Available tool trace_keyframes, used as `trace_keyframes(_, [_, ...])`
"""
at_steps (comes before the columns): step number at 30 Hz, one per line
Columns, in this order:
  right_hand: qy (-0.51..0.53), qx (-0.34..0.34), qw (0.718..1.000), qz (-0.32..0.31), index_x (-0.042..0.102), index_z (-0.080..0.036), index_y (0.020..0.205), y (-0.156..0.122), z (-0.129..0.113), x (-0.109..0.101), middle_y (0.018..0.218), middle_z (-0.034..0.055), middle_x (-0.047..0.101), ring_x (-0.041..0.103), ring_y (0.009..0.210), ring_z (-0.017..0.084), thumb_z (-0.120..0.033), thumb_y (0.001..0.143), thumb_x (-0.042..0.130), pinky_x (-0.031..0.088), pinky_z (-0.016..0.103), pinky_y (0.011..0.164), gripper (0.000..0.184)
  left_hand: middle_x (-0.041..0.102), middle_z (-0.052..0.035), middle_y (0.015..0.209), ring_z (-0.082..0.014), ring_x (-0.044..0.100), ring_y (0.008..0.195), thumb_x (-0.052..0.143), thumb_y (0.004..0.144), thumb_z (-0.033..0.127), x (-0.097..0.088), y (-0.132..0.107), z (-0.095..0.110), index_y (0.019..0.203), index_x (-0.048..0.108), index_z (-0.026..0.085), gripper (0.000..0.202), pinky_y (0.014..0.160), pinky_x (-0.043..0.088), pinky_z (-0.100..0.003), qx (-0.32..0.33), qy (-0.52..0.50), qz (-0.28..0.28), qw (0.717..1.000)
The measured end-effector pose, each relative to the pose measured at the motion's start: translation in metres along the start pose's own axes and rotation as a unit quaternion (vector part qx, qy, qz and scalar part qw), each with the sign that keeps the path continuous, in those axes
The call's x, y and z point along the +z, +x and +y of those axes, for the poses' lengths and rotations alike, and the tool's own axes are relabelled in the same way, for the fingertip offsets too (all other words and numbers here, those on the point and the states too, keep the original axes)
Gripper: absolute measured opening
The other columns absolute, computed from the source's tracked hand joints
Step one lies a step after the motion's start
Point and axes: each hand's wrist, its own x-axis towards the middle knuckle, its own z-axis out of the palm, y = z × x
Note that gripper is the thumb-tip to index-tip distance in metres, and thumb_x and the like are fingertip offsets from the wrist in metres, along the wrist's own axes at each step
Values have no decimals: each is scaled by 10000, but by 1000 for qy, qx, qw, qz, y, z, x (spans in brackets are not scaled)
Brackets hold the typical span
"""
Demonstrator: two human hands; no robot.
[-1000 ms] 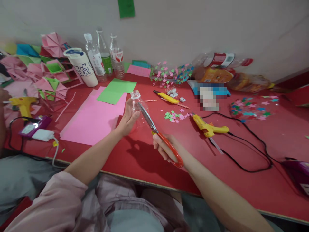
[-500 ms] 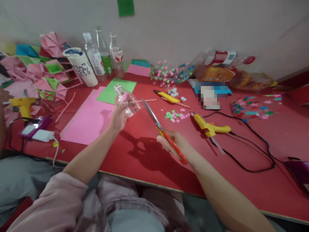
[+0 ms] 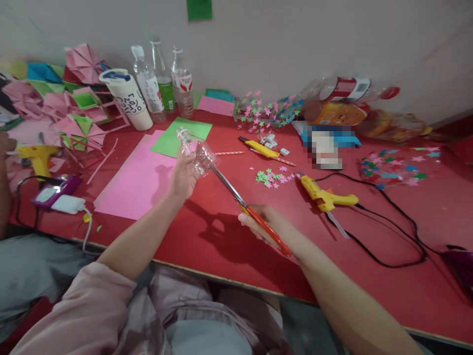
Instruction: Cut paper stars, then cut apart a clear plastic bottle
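Observation:
My left hand [image 3: 184, 178] grips the cut-off top of a clear plastic bottle [image 3: 195, 153], tilted with its neck up and to the left, above the red table [image 3: 229, 236]. My right hand [image 3: 263, 224] is closed round the red handles of a pair of scissors [image 3: 247, 208]. The scissor blades point up and left, and their tips reach the open lower edge of the bottle piece.
Pink paper [image 3: 138, 180] and green paper [image 3: 183, 135] lie left of my hands. A yellow glue gun [image 3: 327, 197] with a black cord, paper stars [image 3: 271, 177], a yellow cutter [image 3: 258, 147], upright bottles [image 3: 162, 88], a white cup [image 3: 127, 98] and folded paper shapes [image 3: 62, 108] crowd the table. Another person's arm shows at far left.
My left hand tilted the bottle piece from upright to slanted and moved it left. The scissors drew away, then their tips came back to the bottle's open edge.

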Motion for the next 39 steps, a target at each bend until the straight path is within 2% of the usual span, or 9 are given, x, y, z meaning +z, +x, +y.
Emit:
trace_keyframes(4, [22,-2,1000,-15,503,-205,672,1,0,1,438,-72,349,303,390,80,-757,744,495,240,240,413,557,649,-23,960,-192,669,872,577,715,313,-1,0,-1,1151,517,264,443,904,508,-424,-5,-2,-10,1000])
trace_keyframes(9, [-10,-7,1000,5,499,-206,648,3,3,2,453,-61,358,278,414,79,-799,711,477,193,244,425,597,648,-20,911,-187,668,854,563,709,309,-3,3,0,1148,503,264,446,893,509,-412,-4,-14,-7,1000])
trace_keyframes(19, [-2,-5,1000,-7,474,-209,640,1,2,3,480,-53,395,368,437,95,-730,719,560,253,247,433,533,656,5,896,-176,675,859,590,744,302,-2,2,-4,1246,463,293,519,932,498,-415,3,-15,-11,1000])
trace_keyframes(26, [-2,-16,1000,-10,461,-217,634,2,2,4,470,-53,383,363,427,96,-771,722,504,249,252,428,563,640,-6,912,-184,665,855,622,734,283,2,-4,-6,1274,468,295,562,943,506,-456,11,15,-14,1000])
trace_keyframes(31, [-11,-16,1000,-10,479,-212,645,2,1,4,470,-50,389,360,424,95,-781,736,465,250,251,420,577,642,-16,956,-205,665,936,620,749,302,1,-4,-7,1296,454,305,572,966,491,-467,11,21,-16,1000])
trace_keyframes(39, [14,-1,1000,-10,482,-206,647,2,-1,5,429,-64,374,349,382,81,-794,716,480,256,243,404,592,635,-10,928,-186,644,927,640,733,296,1,-3,-7,1262,481,294,553,938,510,-427,10,15,-8,1000])
